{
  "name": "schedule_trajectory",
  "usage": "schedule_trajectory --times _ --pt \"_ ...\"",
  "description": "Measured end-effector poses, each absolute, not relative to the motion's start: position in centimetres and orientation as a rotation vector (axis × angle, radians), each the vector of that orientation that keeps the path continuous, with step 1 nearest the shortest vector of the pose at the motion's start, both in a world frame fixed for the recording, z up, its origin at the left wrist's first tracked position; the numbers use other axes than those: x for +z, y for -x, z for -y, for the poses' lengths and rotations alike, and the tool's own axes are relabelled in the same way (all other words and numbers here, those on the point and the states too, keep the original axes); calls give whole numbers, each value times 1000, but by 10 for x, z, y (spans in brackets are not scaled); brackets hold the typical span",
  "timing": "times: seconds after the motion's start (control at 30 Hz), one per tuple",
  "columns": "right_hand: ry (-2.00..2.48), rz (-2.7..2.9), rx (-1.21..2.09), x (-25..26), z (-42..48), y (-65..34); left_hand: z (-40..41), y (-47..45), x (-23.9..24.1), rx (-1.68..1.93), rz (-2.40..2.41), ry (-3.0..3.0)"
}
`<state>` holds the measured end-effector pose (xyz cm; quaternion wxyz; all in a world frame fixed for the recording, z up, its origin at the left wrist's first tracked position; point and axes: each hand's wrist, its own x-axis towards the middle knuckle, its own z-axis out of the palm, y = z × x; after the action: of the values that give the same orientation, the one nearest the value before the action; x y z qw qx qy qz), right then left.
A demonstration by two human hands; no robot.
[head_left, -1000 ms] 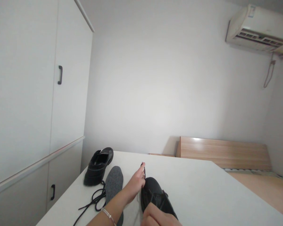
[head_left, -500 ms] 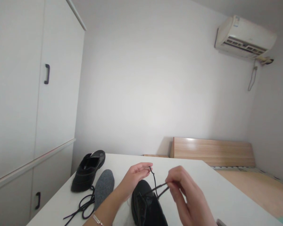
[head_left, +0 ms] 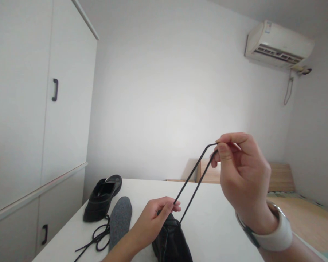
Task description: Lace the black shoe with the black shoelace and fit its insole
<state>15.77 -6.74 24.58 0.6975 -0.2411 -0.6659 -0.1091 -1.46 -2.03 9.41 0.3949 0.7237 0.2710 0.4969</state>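
A black shoe (head_left: pixel 175 238) lies on the white table in front of me, partly covered by my left hand. From its eyelets a black shoelace (head_left: pixel 194 192) runs up to the right in two taut strands. My right hand (head_left: pixel 240 163), raised well above the table, pinches the lace between thumb and fingers. Over the shoe's toe, my left hand (head_left: pixel 161 216) grips one strand lower down between thumb and fingers. Left of that arm rest a grey insole (head_left: pixel 121 220) and a loose black shoelace (head_left: pixel 97 238).
A second black shoe (head_left: pixel 102 200) stands at the far left of the white table (head_left: pixel 213 233). White cupboards (head_left: pixel 68 127) rise on the left. Behind the table to the right is a bed with a wooden headboard (head_left: pixel 280 176).
My right hand has risen up and to the right, drawing the lace out into long strands. My left hand has lowered slightly and closed on one strand.
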Motion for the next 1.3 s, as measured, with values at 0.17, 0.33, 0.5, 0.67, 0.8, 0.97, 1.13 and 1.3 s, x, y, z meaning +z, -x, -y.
schedule_trajectory --times 0.17,0.33,0.5,0.67,0.8,0.97,1.13,1.3 --pt "524 1580 -293 252 63 -144 44 6 140 1417 -545 -1687" --pt "496 1664 -259 247 63 -135 64 4 201 1584 -382 -1643" --pt "434 1628 -129 246 65 -136 69 5 230 1607 -314 -1684" --pt "342 1540 68 251 64 -139 65 3 236 1679 -350 -1636" --pt "313 1601 91 256 64 -139 65 -5 243 1655 -462 -1757" --pt "330 1559 -63 258 65 -141 63 -13 250 1581 -524 -1848" --pt "289 1589 -220 257 68 -146 61 -15 251 1481 -600 -1908" --pt "350 1545 -290 259 64 -148 72 -19 252 1386 -468 -1939"
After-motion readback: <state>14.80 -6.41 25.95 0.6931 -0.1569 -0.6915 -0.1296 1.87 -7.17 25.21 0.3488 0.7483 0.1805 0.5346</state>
